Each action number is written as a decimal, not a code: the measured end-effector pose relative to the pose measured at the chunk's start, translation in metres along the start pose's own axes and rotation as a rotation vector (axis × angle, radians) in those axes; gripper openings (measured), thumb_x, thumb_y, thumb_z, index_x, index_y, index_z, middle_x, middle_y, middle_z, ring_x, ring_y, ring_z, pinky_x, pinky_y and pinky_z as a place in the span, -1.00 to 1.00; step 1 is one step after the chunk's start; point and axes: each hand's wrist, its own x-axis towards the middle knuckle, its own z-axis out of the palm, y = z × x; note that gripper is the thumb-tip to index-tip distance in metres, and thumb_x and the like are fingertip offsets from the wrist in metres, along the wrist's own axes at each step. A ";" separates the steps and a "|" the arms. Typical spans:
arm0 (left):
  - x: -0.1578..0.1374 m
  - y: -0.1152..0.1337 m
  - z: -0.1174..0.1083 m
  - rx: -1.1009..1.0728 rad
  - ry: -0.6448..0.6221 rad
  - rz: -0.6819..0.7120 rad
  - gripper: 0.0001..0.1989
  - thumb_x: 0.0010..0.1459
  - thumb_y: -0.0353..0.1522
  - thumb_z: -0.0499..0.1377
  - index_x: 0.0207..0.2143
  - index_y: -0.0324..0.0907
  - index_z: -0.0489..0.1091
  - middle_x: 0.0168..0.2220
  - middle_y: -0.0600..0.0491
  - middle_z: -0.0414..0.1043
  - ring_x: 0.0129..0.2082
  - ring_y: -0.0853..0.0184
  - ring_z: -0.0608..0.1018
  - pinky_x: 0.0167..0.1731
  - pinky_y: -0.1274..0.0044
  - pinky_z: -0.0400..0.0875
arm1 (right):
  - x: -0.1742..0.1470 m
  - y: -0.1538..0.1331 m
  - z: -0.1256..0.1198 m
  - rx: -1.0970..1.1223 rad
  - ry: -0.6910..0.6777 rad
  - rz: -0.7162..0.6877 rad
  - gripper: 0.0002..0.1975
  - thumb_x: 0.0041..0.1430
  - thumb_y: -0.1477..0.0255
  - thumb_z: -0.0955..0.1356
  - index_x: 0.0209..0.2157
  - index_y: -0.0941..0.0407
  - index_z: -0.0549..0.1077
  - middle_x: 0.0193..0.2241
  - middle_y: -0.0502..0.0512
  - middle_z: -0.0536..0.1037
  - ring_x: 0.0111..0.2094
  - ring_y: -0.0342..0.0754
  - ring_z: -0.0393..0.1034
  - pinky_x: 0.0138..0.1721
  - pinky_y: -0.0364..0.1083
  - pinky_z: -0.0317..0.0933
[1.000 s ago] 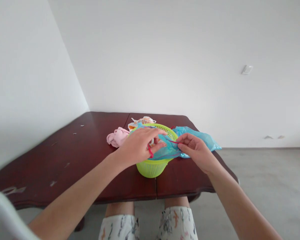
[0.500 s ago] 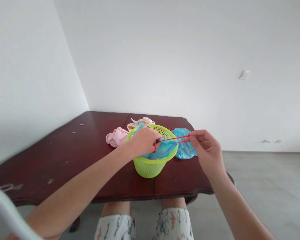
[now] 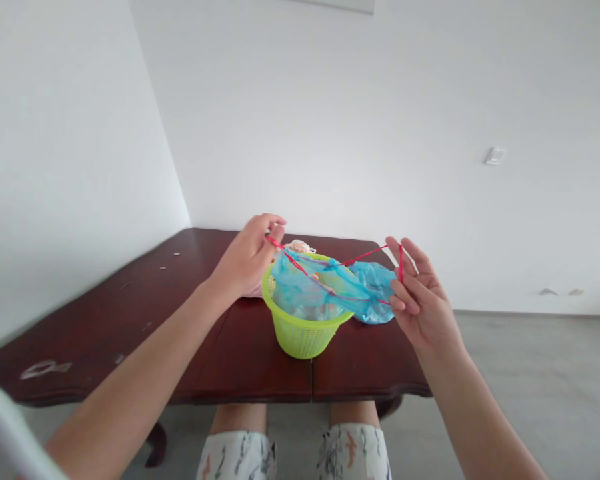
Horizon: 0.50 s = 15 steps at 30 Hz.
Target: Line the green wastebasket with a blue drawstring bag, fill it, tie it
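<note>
Two plain white walls enclose the scene: a side wall [image 3: 70, 147] on the left and a back wall [image 3: 405, 133] across the rest, their corner line slanting down from the upper left. A pale panel's lower edge [image 3: 340, 7] cuts into the top centre. At right sits a white wall switch [image 3: 495, 157]. A dark, glossy reddish-brown wooden table [image 3: 130, 313] with curved edges spans left to centre, one leg [image 3: 157, 445] showing below. Smooth grey floor [image 3: 540, 380] fills the lower right. The light is soft.

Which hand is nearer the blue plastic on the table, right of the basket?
Right. The right hand is just right of the blue plastic; the left hand is farther off, by the left rim of the green basket.
</note>
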 end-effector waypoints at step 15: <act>0.009 0.002 -0.004 -1.262 0.151 -0.455 -0.55 0.45 0.09 0.42 0.08 -0.04 0.64 -0.04 0.06 0.72 -0.20 0.39 0.72 -0.15 0.57 0.65 | 0.025 0.031 0.010 0.183 0.208 -0.101 -0.55 0.16 0.17 0.76 -0.14 0.04 0.61 0.42 0.18 0.62 -0.64 -0.46 0.17 -0.57 -0.33 0.50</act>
